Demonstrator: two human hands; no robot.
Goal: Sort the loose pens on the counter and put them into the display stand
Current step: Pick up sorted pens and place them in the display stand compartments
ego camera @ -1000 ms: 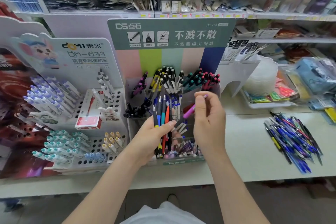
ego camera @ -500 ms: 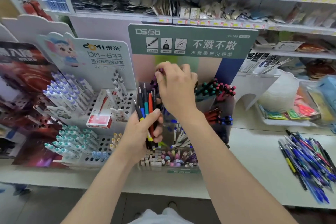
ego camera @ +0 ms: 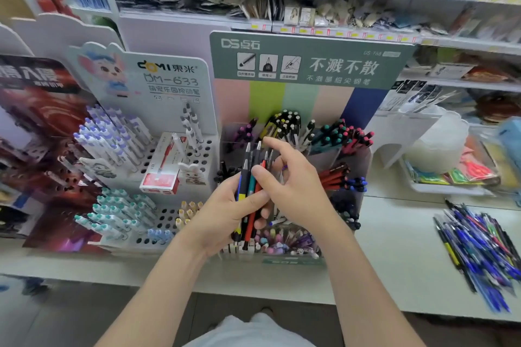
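Red, black, teal pens (ego camera: 245,173) clamped in left hand (ego camera: 225,214); right hand (ego camera: 296,186) fingers apart, thumb touching them.

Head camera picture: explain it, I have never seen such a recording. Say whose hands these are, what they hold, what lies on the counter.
No machine: a person wears a camera on the head, looking down at their own bare hands. The left hand grips a bundle of pens. The right hand has its thumb on that bundle; whether it pinches one is unclear. Behind them is the display stand. A pile of loose pens lies on the counter, at right.
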